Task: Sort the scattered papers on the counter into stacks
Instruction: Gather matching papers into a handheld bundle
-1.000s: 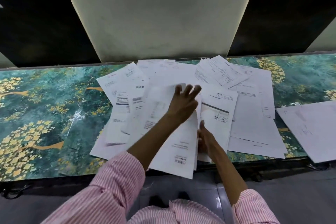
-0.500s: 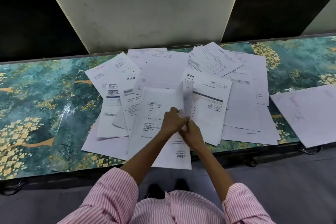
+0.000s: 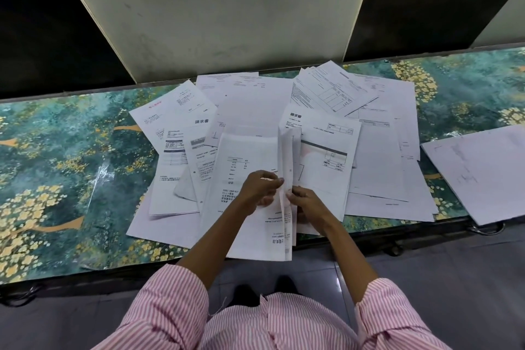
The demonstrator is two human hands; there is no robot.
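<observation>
Many white printed papers [image 3: 375, 150] lie overlapping across the middle of the green flower-patterned counter [image 3: 56, 167]. At the front of the pile a small bundle of sheets [image 3: 247, 156] hangs over the counter's near edge. My left hand [image 3: 260, 189] pinches the bundle's right edge, fingers curled over it. My right hand [image 3: 308, 203] pinches the same edge from the other side, where one sheet [image 3: 287, 150] stands up on edge between my two hands.
A separate blank-looking sheet [image 3: 483, 170] lies on the counter to the right. A pale panel [image 3: 221, 14] rises behind the counter between dark areas. Cables [image 3: 485, 229] hang at the counter's front edge. Grey floor is below, with my feet.
My left hand drew back from flat on the pile to the bundle's right edge. My right hand moved up to meet it, and a sheet now stands lifted between them.
</observation>
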